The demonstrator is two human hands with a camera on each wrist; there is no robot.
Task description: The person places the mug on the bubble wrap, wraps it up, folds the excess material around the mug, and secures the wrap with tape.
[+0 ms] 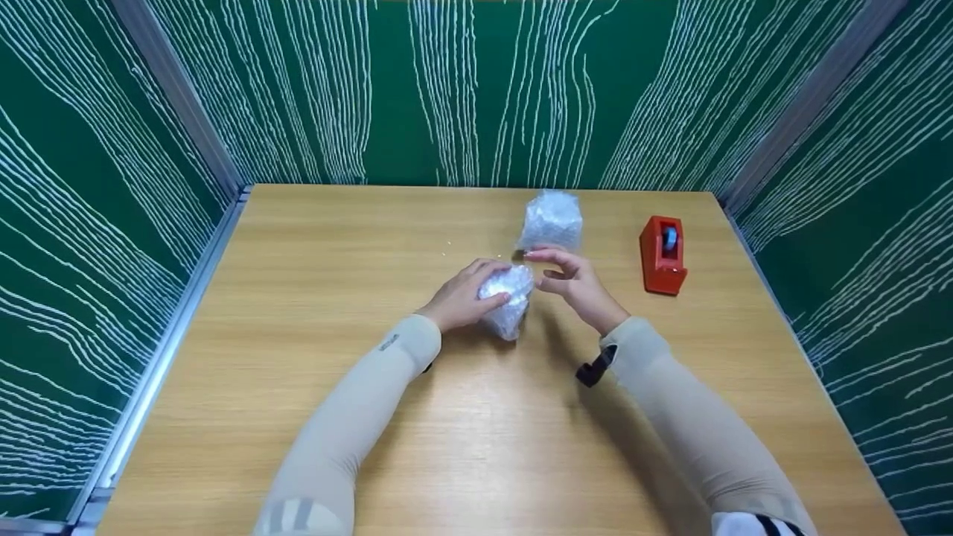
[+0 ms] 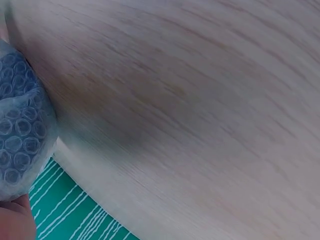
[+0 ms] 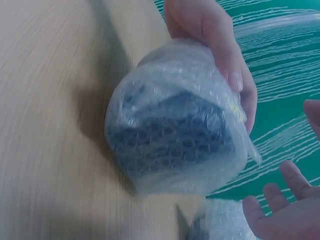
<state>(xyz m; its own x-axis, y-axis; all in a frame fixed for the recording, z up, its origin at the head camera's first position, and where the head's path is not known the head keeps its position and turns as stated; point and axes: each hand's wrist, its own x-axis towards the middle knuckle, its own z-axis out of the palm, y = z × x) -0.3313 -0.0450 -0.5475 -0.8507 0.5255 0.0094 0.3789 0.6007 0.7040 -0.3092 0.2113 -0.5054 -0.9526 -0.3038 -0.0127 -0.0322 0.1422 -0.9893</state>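
Observation:
My left hand [image 1: 469, 294] grips a bubble-wrapped package [image 1: 508, 301] over the middle of the table, thumb on the near side and fingers over the far side. In the right wrist view the bubble wrap [image 3: 175, 135] shows round bubbles with something dark inside. The left wrist view catches only an edge of the package [image 2: 20, 130] and a bit of the thumb. My right hand [image 1: 577, 286] is just right of the package with nothing in it, its fingers extended and spread. Behind it stands a second bubble-wrapped package [image 1: 552, 219].
A red tape dispenser [image 1: 663, 257] with a blue roll stands at the right of the wooden table [image 1: 335, 246]. Green panels [image 1: 402, 89] with white wavy lines and grey metal posts [image 1: 179, 97] enclose the table at the back and sides.

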